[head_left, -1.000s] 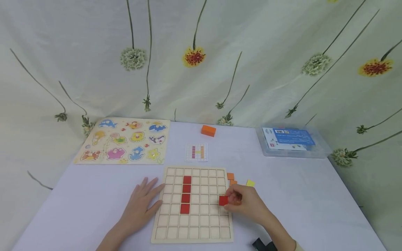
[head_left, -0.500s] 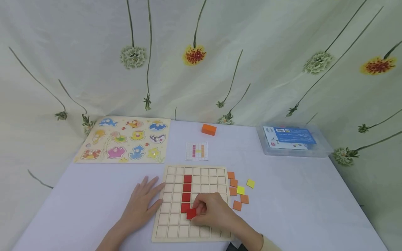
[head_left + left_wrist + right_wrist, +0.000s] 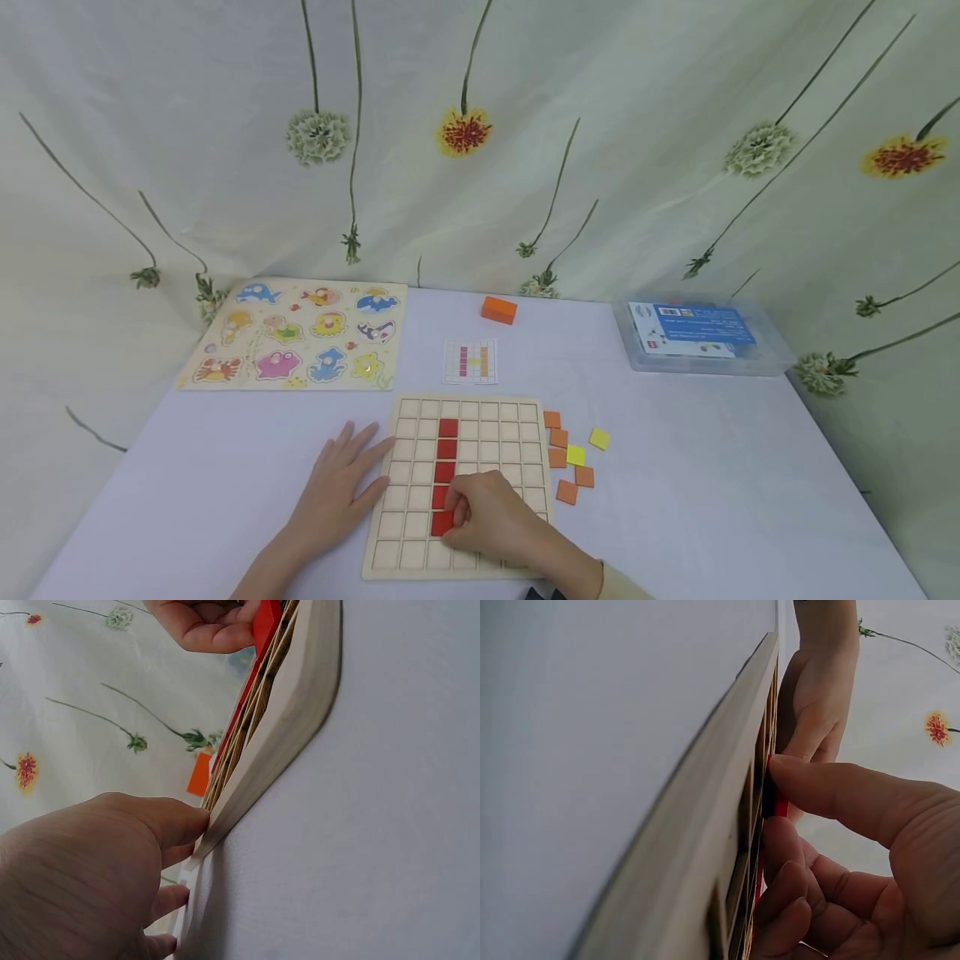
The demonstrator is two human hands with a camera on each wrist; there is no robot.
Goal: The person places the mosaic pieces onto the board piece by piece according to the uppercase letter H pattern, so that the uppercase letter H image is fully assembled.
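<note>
A wooden grid board (image 3: pixel 388 550) lies on the table, with several red square tiles (image 3: pixel 447 448) in one column of its cells. My right hand (image 3: pixel 495 515) pinches another red tile (image 3: pixel 442 523) between thumb and fingers, at the cell just below that column. In the left wrist view this held tile (image 3: pixel 265 628) appears slightly tilted at the board's surface. My left hand (image 3: pixel 333 483) lies with fingers spread, thumb and a fingertip touching the board's left edge. The right hand covers some lower cells.
Several orange tiles (image 3: pixel 567 492) and yellow tiles (image 3: pixel 575 455) lie right of the board. Behind it are a printed pattern card (image 3: pixel 470 362) and an orange block (image 3: pixel 498 310). A sea-animal puzzle (image 3: pixel 296 337) stands back left, a clear plastic box (image 3: pixel 697 337) back right.
My right hand has carried the red tile leftward across the board, then slightly down and left to the cell under the red column. The left hand has stayed in place.
</note>
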